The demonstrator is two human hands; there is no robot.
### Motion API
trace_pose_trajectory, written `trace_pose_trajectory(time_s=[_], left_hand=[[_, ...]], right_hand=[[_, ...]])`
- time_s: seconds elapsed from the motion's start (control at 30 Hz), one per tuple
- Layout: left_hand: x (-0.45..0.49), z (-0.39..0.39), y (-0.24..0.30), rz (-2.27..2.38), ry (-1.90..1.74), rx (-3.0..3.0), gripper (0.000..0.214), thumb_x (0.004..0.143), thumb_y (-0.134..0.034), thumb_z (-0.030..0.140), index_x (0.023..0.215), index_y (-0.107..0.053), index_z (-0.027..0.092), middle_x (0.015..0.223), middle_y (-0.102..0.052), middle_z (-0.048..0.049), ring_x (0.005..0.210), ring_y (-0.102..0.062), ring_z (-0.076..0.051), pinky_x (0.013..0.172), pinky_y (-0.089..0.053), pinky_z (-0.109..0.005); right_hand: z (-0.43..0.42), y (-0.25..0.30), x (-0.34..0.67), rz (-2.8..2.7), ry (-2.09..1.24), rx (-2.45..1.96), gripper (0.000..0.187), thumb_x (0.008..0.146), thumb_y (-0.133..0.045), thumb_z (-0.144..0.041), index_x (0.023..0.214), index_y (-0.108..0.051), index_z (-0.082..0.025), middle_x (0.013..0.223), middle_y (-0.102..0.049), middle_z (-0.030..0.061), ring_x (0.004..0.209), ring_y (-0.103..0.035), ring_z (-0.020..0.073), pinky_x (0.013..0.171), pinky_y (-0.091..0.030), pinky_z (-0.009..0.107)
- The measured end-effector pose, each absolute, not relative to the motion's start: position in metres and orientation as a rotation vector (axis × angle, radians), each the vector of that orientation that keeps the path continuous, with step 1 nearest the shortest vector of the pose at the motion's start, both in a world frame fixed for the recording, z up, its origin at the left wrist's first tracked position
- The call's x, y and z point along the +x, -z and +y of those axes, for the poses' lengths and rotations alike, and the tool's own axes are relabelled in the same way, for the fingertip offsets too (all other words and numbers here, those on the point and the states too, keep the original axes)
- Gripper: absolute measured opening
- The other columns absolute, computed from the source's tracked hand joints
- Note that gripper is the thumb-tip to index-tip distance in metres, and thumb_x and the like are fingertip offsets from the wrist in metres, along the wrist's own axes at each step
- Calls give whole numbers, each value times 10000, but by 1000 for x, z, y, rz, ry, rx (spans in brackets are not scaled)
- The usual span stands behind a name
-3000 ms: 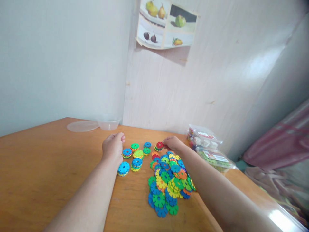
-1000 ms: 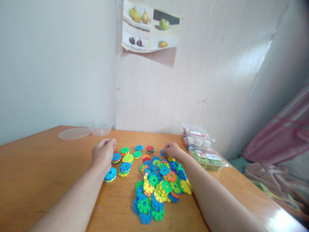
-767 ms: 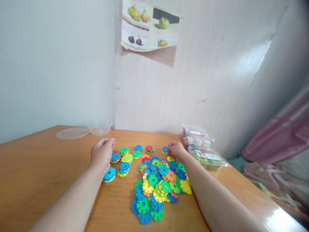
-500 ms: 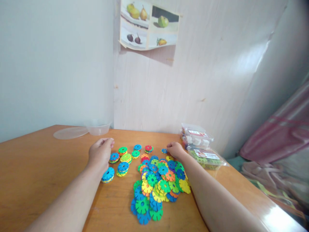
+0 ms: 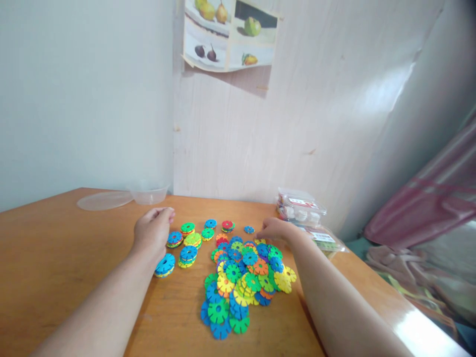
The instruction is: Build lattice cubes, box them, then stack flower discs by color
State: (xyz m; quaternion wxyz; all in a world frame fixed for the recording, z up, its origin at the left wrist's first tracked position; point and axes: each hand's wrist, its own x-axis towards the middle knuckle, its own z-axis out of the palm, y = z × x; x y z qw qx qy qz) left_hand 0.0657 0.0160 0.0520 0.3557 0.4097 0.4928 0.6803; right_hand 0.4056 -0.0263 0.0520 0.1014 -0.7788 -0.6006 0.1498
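My left hand (image 5: 153, 230) hovers over the table's left side with fingers curled together. Whatever it may hold is hidden. Just right of it are short stacks of notched plastic discs, among them a blue-topped stack (image 5: 174, 239) and a green-topped stack (image 5: 188, 228). My right hand (image 5: 275, 229) has its fingers bent down and together at a yellow disc (image 5: 260, 241) on the far edge of the loose pile; contact cannot be made out. A blue disc (image 5: 249, 229) lies apart, left of those fingertips. Between my forearms spreads the mixed-colour pile of discs (image 5: 234, 273).
A clear plastic bowl (image 5: 149, 193) and a flat translucent lid (image 5: 105, 201) rest at the back left of the wooden table (image 5: 74, 258). Clear food boxes (image 5: 301, 206) are stacked at the back right. Fruit pictures (image 5: 228, 37) hang on the wall.
My right hand has moved off the blue disc, slightly right and toward the pile's far edge. The blue disc now lies uncovered. My left hand has hardly moved; the view has tilted slightly.
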Motion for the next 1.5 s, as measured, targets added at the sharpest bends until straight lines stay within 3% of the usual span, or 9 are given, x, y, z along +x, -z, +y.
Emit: trace_pose_trajectory(time_s=[0.13,0.33,0.47,0.6,0.93,1.1,1.27,1.4,1.5], left_hand=[[66,16,-52,1261,-1757,1058,151,622,-651,285,707,-672,161,682,-648,-7,732,-612,-158,702,-455,-262],[66,17,-51,1249,-1765,1059,157,628,-650,291,714,-674,162,694,-656,-9,734,-614,-156,718,-459,-264],[64,18,-50,1256,-1752,1070,180,632,-648,307,730,-674,158,716,-666,-13,755,-621,-160,731,-461,-266],[64,17,-50,1262,-1745,1084,193,632,-645,322,734,-672,160,716,-669,-15,748,-621,-169,734,-468,-280],[65,16,-52,1263,-1748,1075,174,619,-653,306,714,-670,161,687,-648,0,739,-608,-158,712,-449,-265],[64,16,-51,1254,-1754,1078,172,615,-651,303,709,-672,160,681,-644,2,735,-604,-159,711,-448,-268],[65,18,-52,1238,-1761,1074,175,608,-652,305,703,-670,158,672,-638,4,736,-610,-161,724,-456,-276],[67,16,-55,1253,-1755,1056,182,601,-650,302,712,-672,160,672,-642,5,734,-611,-158,726,-459,-274],[67,15,-55,1224,-1762,1042,175,597,-649,296,707,-667,162,678,-644,4,733,-611,-155,733,-462,-275]], right_hand=[[-31,-52,402,-1800,-476,-2358,374,517,-867,-460,623,-665,-163,685,-682,73,689,-644,231,570,-413,280],[-25,-45,392,-1708,-590,-2270,233,544,-839,-245,554,-621,-164,530,-615,14,558,-589,170,506,-390,248],[-19,-40,390,-1544,-695,-2127,150,675,-697,-131,584,-583,-165,467,-556,-24,470,-540,115,464,-394,205],[-13,-31,384,-1356,-731,-1966,119,798,-532,-97,719,-540,-186,546,-601,-23,523,-600,104,530,-474,182],[-9,-14,390,-1327,-747,-1928,210,727,-550,-82,567,-480,-197,444,-532,-15,415,-507,113,450,-406,213],[-16,-28,388,-1500,-803,-2016,265,717,-595,-122,473,-508,-179,387,-477,-1,365,-437,112,404,-323,240],[-32,-57,389,-1725,-917,-2020,167,713,-729,-284,644,-635,-165,587,-638,24,508,-561,136,483,-408,241],[-46,-78,385,-2206,-1014,-1888,408,691,-771,-546,861,-687,-185,796,-690,30,683,-609,161,559,-435,241],[-51,-81,378,-2414,-841,-1892,519,615,-820,-567,957,-687,-200,891,-692,25,775,-609,181,598,-423,240]])
